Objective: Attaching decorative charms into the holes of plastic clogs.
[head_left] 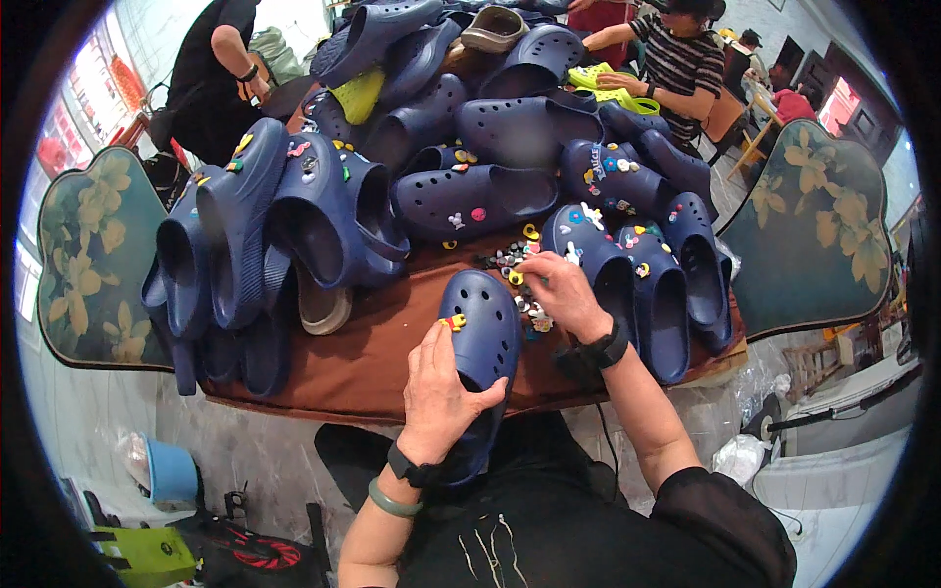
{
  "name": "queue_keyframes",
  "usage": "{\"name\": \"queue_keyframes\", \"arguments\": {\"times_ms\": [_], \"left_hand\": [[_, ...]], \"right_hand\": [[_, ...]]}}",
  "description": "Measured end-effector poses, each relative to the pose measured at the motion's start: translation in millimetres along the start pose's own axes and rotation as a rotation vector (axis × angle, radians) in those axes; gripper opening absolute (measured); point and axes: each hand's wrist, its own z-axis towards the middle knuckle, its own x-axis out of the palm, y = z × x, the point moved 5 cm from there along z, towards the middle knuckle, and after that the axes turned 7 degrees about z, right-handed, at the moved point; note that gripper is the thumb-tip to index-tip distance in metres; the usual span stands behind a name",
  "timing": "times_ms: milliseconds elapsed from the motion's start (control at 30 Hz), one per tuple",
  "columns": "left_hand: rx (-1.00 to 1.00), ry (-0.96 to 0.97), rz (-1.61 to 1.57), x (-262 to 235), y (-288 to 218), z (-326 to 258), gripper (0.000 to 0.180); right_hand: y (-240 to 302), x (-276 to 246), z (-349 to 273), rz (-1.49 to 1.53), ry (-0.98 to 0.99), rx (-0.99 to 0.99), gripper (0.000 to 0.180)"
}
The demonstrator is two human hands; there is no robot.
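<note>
A navy clog (490,338) with round holes across its toe rests at the table's front edge, toe pointing away from me. My left hand (436,384) grips it by the side and opening, fingers lying along its left edge. Beside those fingertips a small yellow and red charm (454,321) sits on the clog's upper. Over a scatter of small shoe charms (537,316) to the right, my right hand (564,296) is closed in a pinch, with a yellow and black shoe charm (517,278) at its fingertips. Part of the charm pile is hidden beneath this hand.
Charm-covered navy clogs stand at left (240,230) and right (647,284). Behind lies a heap of plain clogs (520,132) on the brown-covered table (392,328). Across it, a person in a striped top (676,64) handles lime-green clogs (618,88). A blue bucket (172,470) stands on the floor.
</note>
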Motion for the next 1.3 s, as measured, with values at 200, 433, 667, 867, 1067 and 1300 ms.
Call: {"name": "queue_keyframes", "arguments": {"times_ms": [200, 433, 667, 867, 1067, 1300], "left_hand": [[0.018, 0.017, 0.035, 1.9, -1.9, -0.8, 0.093], [0.039, 0.014, 0.046, 3.2, -3.8, 0.0, 0.095], [0.018, -0.002, 0.053, 6.2, -2.4, -2.1, 0.096], [0.035, -0.029, 0.068, 6.1, -1.3, -3.3, 0.095], [0.004, -0.033, 0.036, 8.6, 0.6, -3.1, 0.091], [0.001, -0.023, 0.023, 6.7, 2.2, -2.7, 0.092]], "right_hand": [[-26.9, 15.6, -14.4, -0.320, 0.274, 0.036, 0.020], [-39.4, 26.5, -23.6, -0.313, 0.286, 0.109, 0.022], [-24.7, 15.2, -14.8, -0.161, -0.002, 0.025, 0.019], [12.3, 40.4, 0.0, 0.103, -0.020, -0.120, 0.018], [29.1, 59.5, 3.1, -0.083, 0.094, -0.286, 0.015], [35.2, 66.4, -4.0, -0.171, 0.092, -0.392, 0.027]]}}
